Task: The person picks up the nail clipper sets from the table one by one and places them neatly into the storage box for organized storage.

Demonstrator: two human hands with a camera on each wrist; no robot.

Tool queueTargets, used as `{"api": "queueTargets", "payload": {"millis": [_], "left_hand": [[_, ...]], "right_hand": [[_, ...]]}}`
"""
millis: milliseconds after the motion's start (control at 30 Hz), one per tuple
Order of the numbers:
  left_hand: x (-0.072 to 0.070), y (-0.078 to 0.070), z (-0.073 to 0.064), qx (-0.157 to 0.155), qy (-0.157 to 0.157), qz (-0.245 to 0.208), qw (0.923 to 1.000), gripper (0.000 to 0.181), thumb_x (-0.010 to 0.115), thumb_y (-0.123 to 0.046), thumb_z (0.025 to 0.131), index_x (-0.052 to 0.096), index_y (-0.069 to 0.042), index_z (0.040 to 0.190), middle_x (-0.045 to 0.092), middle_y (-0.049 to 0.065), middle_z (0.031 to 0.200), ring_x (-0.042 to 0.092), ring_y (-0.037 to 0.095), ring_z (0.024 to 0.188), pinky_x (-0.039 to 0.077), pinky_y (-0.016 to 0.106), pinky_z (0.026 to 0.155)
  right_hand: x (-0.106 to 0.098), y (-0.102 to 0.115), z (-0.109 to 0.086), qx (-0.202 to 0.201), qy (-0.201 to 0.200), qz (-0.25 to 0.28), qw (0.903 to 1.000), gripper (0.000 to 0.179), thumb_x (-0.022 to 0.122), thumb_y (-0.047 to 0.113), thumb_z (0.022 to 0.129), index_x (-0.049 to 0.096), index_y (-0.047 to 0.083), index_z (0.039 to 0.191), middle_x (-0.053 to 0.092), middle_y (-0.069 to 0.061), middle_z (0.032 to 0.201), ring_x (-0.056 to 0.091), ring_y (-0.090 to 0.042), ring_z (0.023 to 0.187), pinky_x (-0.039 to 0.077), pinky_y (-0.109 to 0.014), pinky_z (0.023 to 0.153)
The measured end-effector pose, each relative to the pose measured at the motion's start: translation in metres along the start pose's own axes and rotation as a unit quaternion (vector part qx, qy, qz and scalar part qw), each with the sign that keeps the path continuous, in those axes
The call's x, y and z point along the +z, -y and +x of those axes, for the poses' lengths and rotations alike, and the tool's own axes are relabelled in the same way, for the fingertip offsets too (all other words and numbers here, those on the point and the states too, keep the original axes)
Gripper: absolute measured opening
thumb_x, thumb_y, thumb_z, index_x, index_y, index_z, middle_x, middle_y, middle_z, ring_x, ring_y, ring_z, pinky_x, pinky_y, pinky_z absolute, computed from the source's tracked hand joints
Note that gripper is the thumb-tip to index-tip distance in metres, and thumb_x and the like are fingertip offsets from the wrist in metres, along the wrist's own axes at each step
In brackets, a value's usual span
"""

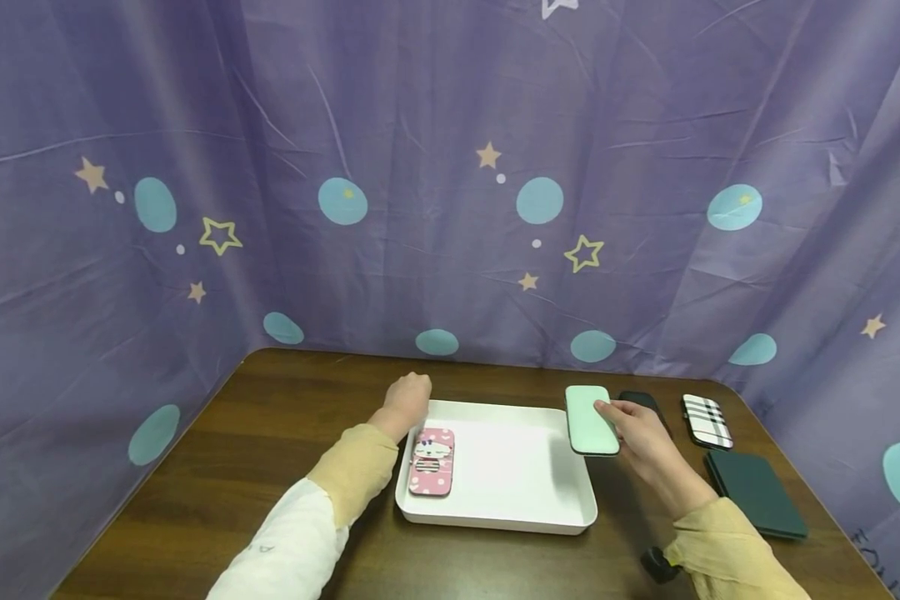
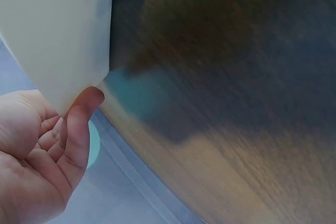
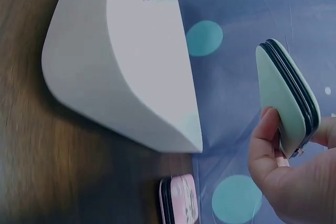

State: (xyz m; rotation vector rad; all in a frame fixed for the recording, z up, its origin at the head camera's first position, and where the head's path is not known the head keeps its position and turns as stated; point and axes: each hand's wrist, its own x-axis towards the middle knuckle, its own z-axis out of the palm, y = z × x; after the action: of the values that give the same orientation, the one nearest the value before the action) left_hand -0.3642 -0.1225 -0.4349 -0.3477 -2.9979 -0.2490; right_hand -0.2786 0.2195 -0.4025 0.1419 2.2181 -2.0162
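Observation:
A white tray (image 1: 506, 467) lies on the table, and my left hand (image 1: 410, 394) grips its back left corner. Curled fingers of the left hand (image 2: 50, 150) touch the tray's edge in the left wrist view. Inside the tray, along its left side, is a pink case (image 1: 432, 463) with a cartoon animal on it. My right hand (image 1: 639, 429) pinches a mint green zip case (image 1: 589, 421) between thumb and fingers, raised over the tray's right rim. The dark zipper edge of the mint green case (image 3: 289, 95) shows in the right wrist view.
Right of the tray, a black item (image 1: 645, 403) lies partly hidden behind the right hand. Beyond it are a white plaid case (image 1: 707, 421) and a dark green flat case (image 1: 757, 493) near the table's right edge. A purple curtain (image 1: 450, 250) hangs behind the wooden table (image 1: 217, 483).

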Motion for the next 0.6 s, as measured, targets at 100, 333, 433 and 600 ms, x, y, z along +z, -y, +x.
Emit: {"api": "queueTargets", "payload": {"millis": [100,333,433,600], "left_hand": [[0.0,0.0,0.001,-0.001,-0.001,-0.001,1.0,0.01,0.06,0.006,0.08,0.065,-0.002,0.084,0.068,0.016,0.091,0.067,0.031,0.085,0.056,0.043,0.069],[0.001,0.001,0.001,-0.003,-0.008,-0.001,1.0,0.009,0.063,0.005,0.078,0.066,-0.002,0.082,0.068,0.016,0.089,0.067,0.031,0.084,0.056,0.042,0.068],[0.002,0.001,0.001,-0.002,-0.013,0.0,0.9999,0.008,0.064,0.005,0.077,0.066,-0.002,0.082,0.068,0.016,0.089,0.066,0.031,0.084,0.056,0.042,0.068],[0.003,0.001,0.001,0.001,-0.014,-0.002,0.9999,0.009,0.064,0.006,0.077,0.065,-0.002,0.083,0.068,0.017,0.09,0.066,0.031,0.084,0.056,0.042,0.068]], "right_hand": [[0.008,0.002,0.002,-0.001,0.001,0.006,1.0,0.064,0.052,0.028,0.097,0.027,-0.015,0.137,0.057,-0.002,0.098,0.059,-0.005,0.08,0.053,-0.022,0.07],[0.029,0.007,0.006,0.001,0.009,0.008,0.9999,0.064,0.053,0.029,0.096,0.028,-0.012,0.139,0.055,-0.002,0.098,0.055,-0.004,0.077,0.051,-0.02,0.068],[0.039,0.008,0.008,0.001,0.014,0.007,0.9999,0.061,0.055,0.029,0.095,0.033,-0.011,0.136,0.055,0.0,0.092,0.052,-0.004,0.07,0.049,-0.019,0.064],[0.056,0.005,0.012,-0.016,0.019,0.007,0.9997,0.052,0.056,0.024,0.095,0.043,-0.013,0.129,0.059,-0.002,0.09,0.054,-0.006,0.069,0.05,-0.019,0.061]]}}
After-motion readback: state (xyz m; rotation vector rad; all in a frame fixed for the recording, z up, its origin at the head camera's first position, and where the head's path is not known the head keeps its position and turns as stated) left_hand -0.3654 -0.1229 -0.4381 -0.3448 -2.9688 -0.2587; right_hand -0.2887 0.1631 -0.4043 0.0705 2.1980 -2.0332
